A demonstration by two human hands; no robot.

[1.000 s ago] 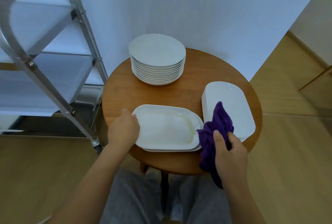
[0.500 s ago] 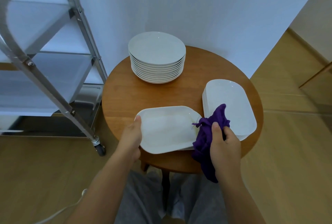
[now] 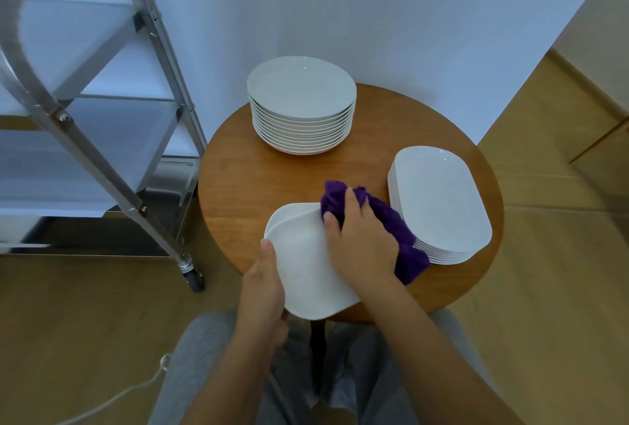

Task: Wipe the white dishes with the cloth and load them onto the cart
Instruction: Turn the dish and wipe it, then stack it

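Left hand (image 3: 263, 292) grip pinches rectangular dish (image 3: 303, 264) edge, tilting it off bench (image 3: 238, 186) rim for access. Right hand (image 3: 360, 247) grip bunches purple cloth (image 3: 391, 223) against dish face, wiping. Cart (image 3: 102, 138) waits left, close for loading.

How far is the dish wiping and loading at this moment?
Nothing looks loaded: the visible cart shelves hold no dishes. In hand: the left hand holds one rectangular dish while the right hand presses the purple cloth on it. Left: the round plate stack and rectangular dish stack on the table.
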